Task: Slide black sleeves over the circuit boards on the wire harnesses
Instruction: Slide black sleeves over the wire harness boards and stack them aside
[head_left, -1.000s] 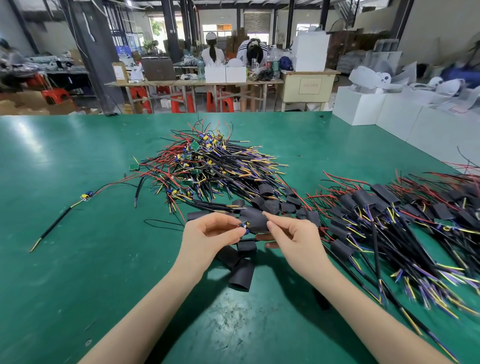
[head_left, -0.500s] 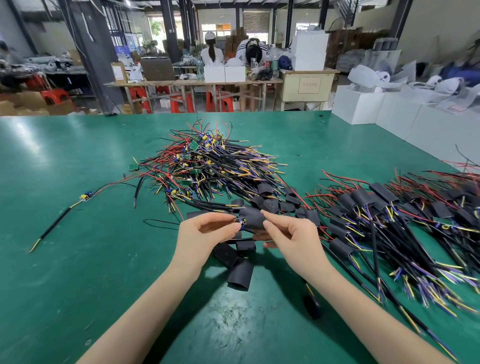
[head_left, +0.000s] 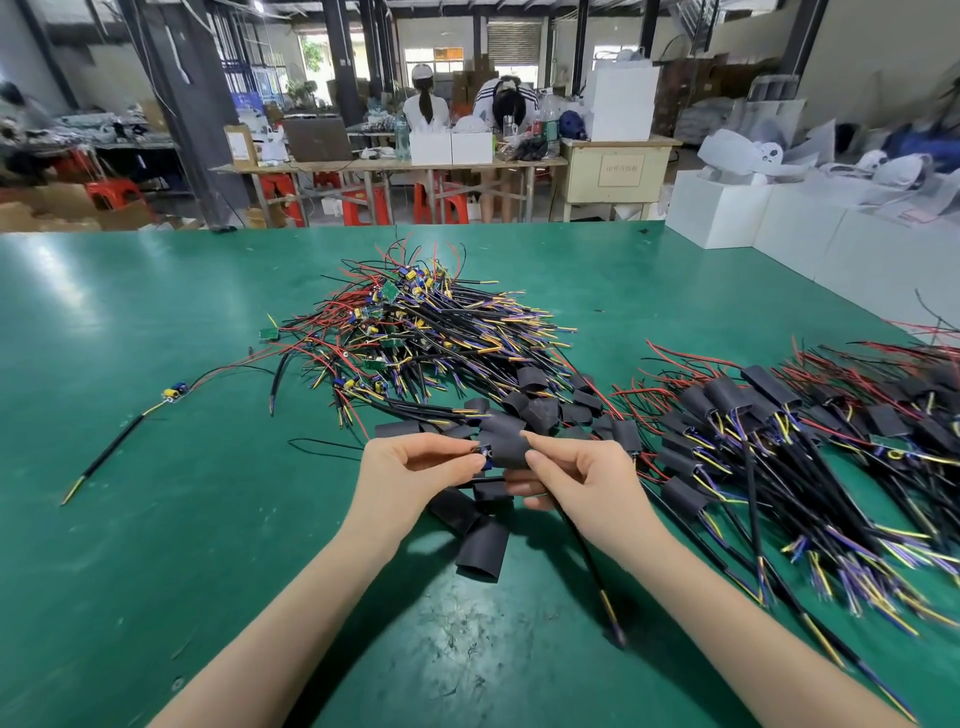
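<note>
Left hand (head_left: 415, 467) is pinching the small blue-capped circuit board (head_left: 484, 458) steady; right hand (head_left: 576, 475) is gripping the flattened black tubular sleeve (head_left: 506, 448), aligning its mouth for insertion.

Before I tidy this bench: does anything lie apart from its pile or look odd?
Yes. One unsleeved wire harness lies alone on the green table, left of the main unsleeved pile. Its small board is bare. Nothing looks spilled or damaged.

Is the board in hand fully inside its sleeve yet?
Not fully: the board's blue end still shows at the sleeve's left mouth.
</note>
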